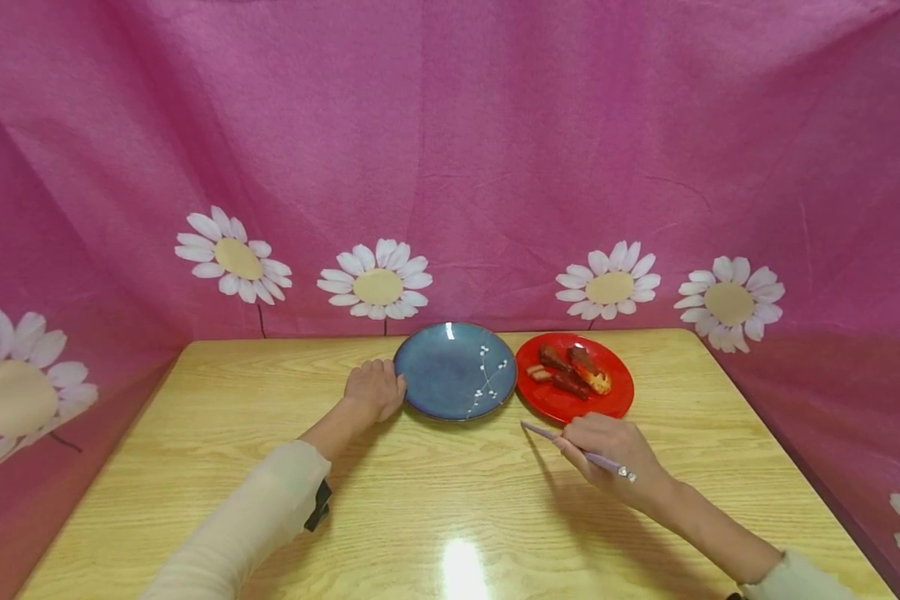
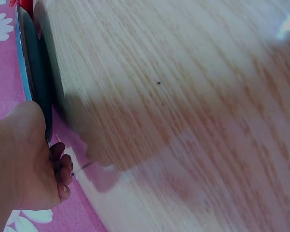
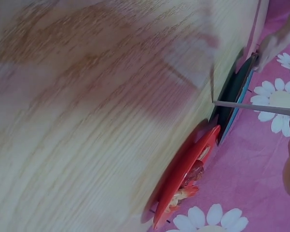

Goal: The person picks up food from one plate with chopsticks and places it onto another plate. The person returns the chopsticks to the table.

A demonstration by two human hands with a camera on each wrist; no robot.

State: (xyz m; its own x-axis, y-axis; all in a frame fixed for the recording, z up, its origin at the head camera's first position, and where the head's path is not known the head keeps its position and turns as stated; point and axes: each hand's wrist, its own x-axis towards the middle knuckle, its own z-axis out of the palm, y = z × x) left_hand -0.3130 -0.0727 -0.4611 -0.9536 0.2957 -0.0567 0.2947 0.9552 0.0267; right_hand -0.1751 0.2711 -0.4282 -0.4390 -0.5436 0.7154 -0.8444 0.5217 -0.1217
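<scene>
My left hand [image 1: 376,390] grips the left rim of a round blue plate [image 1: 442,375]. In the left wrist view its thumb lies on the plate's edge [image 2: 33,72] and the fingers curl beneath. White blossom sprigs decorate the plate, which has no food on it. My right hand [image 1: 618,458] holds lavender chopsticks [image 1: 600,461] with sparkling ends, tips together and pointing left, just below the gap between the plates. Beside the blue plate stands a red plate [image 1: 547,408] bearing several pieces of food [image 1: 570,372], brown and reddish, some pale. The right wrist view shows the chopsticks [image 3: 255,106] side-on.
Both plates stand near the back edge of a light wooden table [image 1: 420,500]. A pink cloth [image 1: 450,167] with white daisies hangs behind the table and along its sides. Light reflects off the tabletop near the front.
</scene>
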